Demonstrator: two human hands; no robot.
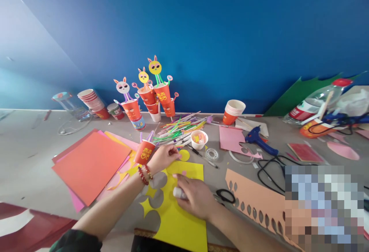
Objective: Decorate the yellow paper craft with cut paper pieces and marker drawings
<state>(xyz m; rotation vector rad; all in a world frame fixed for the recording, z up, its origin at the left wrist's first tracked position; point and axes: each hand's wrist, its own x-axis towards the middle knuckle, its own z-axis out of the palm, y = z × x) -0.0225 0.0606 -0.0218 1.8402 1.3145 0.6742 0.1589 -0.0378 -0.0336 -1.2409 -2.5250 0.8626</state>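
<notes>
My left hand (pixel 163 157) reaches across a yellow paper sheet (pixel 180 213) with round holes cut in it, and its fingers pinch something small next to a yellow paper disc (pixel 184 155). A red paper cup (pixel 145 151) with purple straws lies tipped just left of that hand. My right hand (pixel 196 197) rests on the yellow sheet, closed round a small white glue stick (pixel 179 193).
Orange and pink paper sheets (pixel 90 165) lie at left. At the back stand bunny cup figures (pixel 150 94), stacked cups (pixel 233 111) and loose straws (pixel 177 127). A blue glue gun (pixel 259 140), black scissors (pixel 225 196), a tape roll (pixel 212 154) and a cut orange strip (pixel 253 202) lie at right.
</notes>
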